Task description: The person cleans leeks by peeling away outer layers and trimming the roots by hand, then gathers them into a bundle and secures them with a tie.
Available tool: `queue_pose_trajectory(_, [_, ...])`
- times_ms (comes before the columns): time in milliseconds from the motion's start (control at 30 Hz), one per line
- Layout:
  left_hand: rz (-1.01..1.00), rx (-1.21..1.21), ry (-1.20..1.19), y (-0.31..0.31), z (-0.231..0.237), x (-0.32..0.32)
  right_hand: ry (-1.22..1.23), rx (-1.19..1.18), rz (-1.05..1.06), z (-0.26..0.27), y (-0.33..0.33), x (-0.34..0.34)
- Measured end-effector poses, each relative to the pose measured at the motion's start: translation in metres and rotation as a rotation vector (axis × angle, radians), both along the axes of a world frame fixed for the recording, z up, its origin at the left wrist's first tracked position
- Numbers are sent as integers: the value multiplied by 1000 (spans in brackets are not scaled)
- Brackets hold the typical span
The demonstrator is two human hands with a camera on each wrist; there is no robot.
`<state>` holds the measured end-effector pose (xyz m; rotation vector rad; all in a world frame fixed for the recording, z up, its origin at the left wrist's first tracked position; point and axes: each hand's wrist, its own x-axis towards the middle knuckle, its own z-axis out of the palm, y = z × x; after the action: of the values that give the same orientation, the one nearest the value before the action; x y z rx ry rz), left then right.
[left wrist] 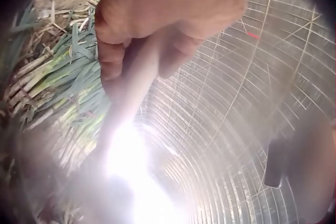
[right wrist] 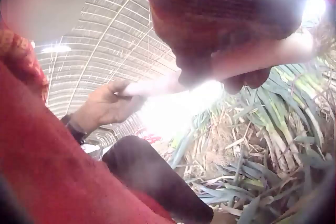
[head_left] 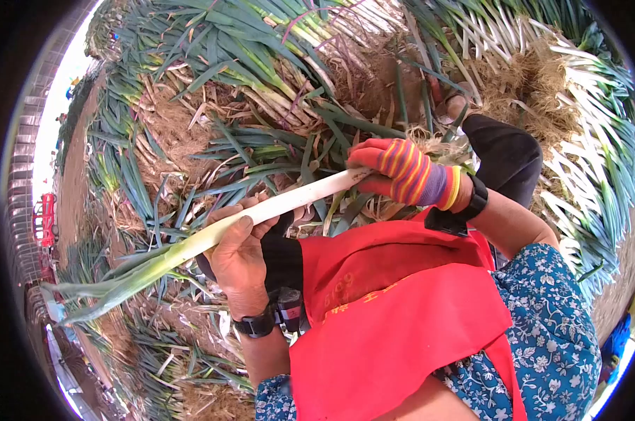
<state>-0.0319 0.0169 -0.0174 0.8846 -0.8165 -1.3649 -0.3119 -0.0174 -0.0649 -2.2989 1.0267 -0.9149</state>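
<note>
A long leek (head_left: pixel 282 202) with a white shank and green leaves lies slantwise across my lap. My bare left hand (head_left: pixel 239 247) grips it where white turns to pale green, thumb on top. Its leaves (head_left: pixel 121 284) stretch out beyond that hand to the left. In a striped orange, yellow and purple glove, my right hand (head_left: pixel 407 172) holds the root end, where pale roots (head_left: pixel 440 146) show beside the glove. The left wrist view has the bare hand (left wrist: pixel 168 14) curled round the shank (left wrist: pixel 142 79). Dark and blurred, the gloved hand (right wrist: pixel 226 29) wraps the leek (right wrist: pixel 262 56) in the right wrist view.
Heaps of untrimmed leeks (head_left: pixel 226 49) with soil and dry roots cover the ground ahead. On the right stands a row of white, cleaned leeks (head_left: pixel 591 112). Loose leaves (head_left: pixel 261 151) lie before my knees. A red apron (head_left: pixel 401 302) covers my lap, under a ribbed arched roof (right wrist: pixel 115 19).
</note>
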Motion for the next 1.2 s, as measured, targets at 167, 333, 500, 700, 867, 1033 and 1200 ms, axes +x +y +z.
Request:
queue_pose_trajectory(167, [8, 28, -5, 4, -3, 6, -124, 156, -24, 1, 6, 11])
queue_pose_trajectory(333, [20, 15, -22, 3, -4, 2, -62, 143, 50, -8, 4, 11])
queue_pose_trajectory(500, [84, 91, -53, 2, -7, 10, -51, -228, 16, 0, 9, 5])
queue_pose_trajectory(700, [135, 186, -18, 2, -15, 18, 260, -156, -318, -40, -6, -73])
queue_pose_trajectory(867, [206, 233, -47, 1, -19, 25, 846, 108, -609, -87, -10, -148])
queue_pose_trajectory(1033, [236, 151, -299, -15, -4, -22, 382, -57, -257, -7, 12, -56])
queue_pose_trajectory(1200, [-347, -17, -653, -35, 30, -124, 141, 681, -145, -87, 34, -16])
